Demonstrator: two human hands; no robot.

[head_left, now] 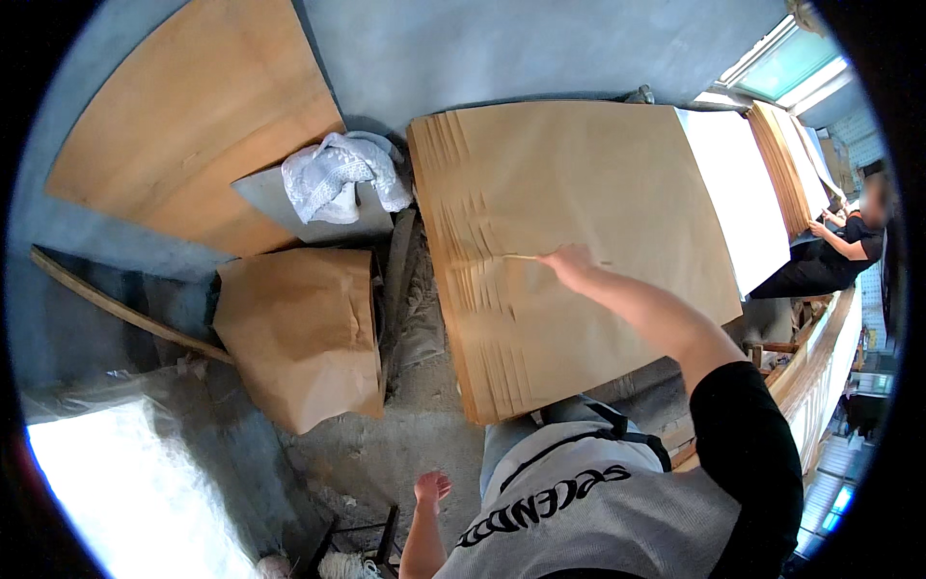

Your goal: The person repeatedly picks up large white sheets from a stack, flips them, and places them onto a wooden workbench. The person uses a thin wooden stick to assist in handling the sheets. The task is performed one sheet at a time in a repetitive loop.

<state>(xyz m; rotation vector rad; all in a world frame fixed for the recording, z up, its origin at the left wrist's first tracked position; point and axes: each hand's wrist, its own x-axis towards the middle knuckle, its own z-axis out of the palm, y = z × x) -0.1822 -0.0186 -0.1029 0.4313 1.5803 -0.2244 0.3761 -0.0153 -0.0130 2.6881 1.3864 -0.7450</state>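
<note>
A large stack of brown paper sheets [598, 183] lies in front of me, its left edges fanned out in overlapping, rippled steps. My right hand [571, 266] is closed round a thin wooden stick [521, 257] over the middle of the stack. The stick's left end points at the rippled edges; whether it touches the paper I cannot tell. Low down beside my body hangs my left hand [432, 486], away from the stack, its fingers loosely bent and nothing visible in them.
Left of the stack, folded brown paper [299, 328] sits below a white cloth [342, 174] on a grey board. A wooden panel [203, 125] leans on the wall. White sheets [738, 193] lie to the right. Farther right, another person [839, 241] handles stacked sheets [779, 164].
</note>
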